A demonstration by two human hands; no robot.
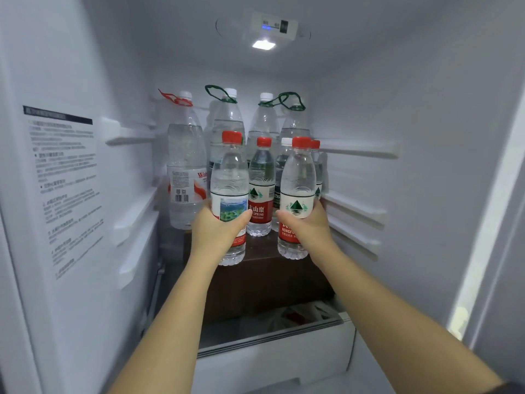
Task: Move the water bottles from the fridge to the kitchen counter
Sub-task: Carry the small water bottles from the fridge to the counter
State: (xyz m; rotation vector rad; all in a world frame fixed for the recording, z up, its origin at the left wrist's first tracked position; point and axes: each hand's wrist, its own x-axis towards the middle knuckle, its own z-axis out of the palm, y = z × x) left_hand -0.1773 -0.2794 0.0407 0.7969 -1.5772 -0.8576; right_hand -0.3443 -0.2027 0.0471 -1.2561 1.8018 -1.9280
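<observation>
Left hand (217, 227) and right hand (311, 226) are each curling round a red-capped bottle, the left bottle (228, 177) and right bottle (297, 177), both being held upright at the front edge of the fridge shelf (264, 253), with taller bottles (227, 120) crowding directly behind.

Home kitchen fridge (426, 95) interior: white liner, shelf rails (358, 150) on both walls, lamp (264, 44) and control panel (274, 25) overhead, drawer (272, 362) below, printed sticker (64, 189) on left wall, bottles (260, 189) stocked.
</observation>
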